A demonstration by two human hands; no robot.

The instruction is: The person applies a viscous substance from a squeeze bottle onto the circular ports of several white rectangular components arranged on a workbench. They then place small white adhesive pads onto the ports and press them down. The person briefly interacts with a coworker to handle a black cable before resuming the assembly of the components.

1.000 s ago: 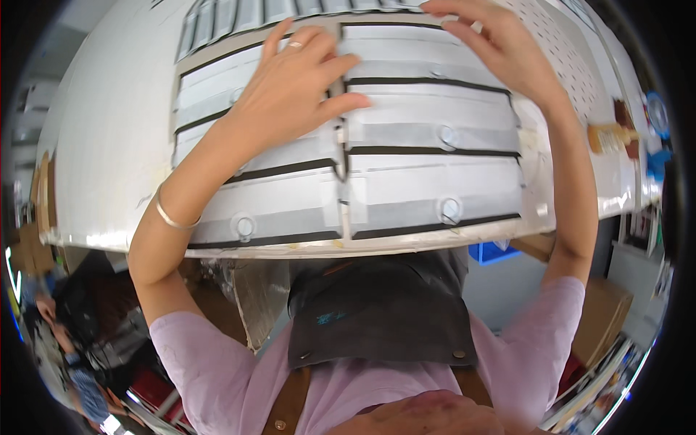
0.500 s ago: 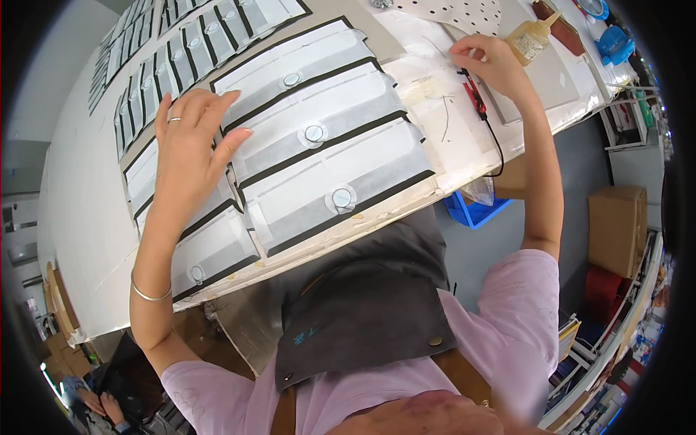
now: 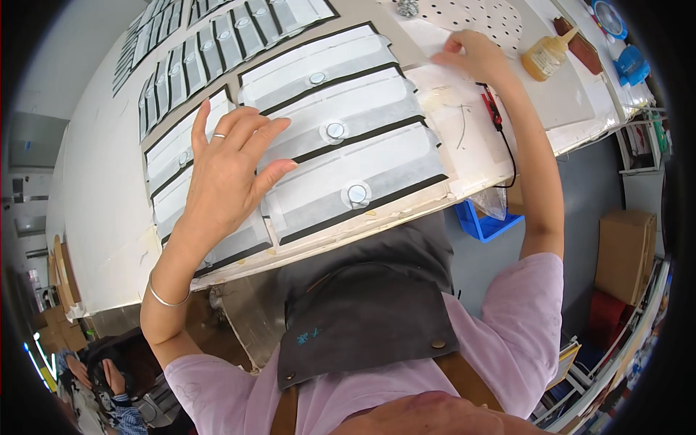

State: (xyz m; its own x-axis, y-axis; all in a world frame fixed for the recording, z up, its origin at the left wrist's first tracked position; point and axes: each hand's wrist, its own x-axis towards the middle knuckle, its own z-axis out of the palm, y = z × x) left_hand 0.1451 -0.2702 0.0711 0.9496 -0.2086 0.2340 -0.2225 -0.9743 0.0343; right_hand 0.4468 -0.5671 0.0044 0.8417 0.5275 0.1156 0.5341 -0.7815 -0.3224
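The left hand (image 3: 228, 170), fingers spread, is over rectangular black-edged white pieces (image 3: 362, 109). The right hand (image 3: 475, 58) is curled near a pale black-dotted sheet (image 3: 478, 14), its grip unclear.

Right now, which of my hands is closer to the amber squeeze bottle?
Your right hand. It is just to the left of the amber squeeze bottle; your left hand is much farther left, over the black-edged white panels.
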